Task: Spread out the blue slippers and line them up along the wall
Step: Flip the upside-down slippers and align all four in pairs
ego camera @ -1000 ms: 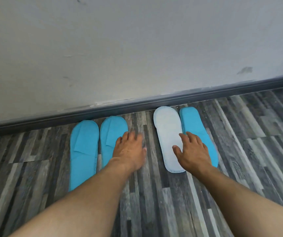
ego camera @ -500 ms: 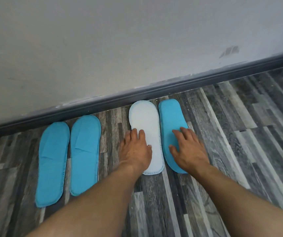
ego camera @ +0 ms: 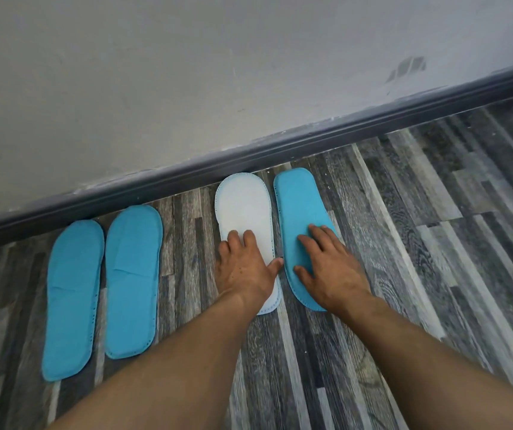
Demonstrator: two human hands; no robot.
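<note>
Since earlier: left hand (ego camera: 245, 268) shifted onto white-soled slipper (ego camera: 244, 212), right hand (ego camera: 329, 268) onto blue slipper (ego camera: 301, 209); both flat, open, gripping nothing, mid-frame by baseboard (ego camera: 280, 147). Risk: uneven push skews pair, sole left upturned.

Floor (ego camera: 404, 274) (grey planks): four slippers (ego camera: 131, 280)

We see both our forearms bare from the bottom edge up to the wrists, with no sleeve cuff, watch or ring on either. Our left hand (ego camera: 244, 268) and right hand (ego camera: 331, 268) are ungloved, fingers long and slender, nails short.
</note>
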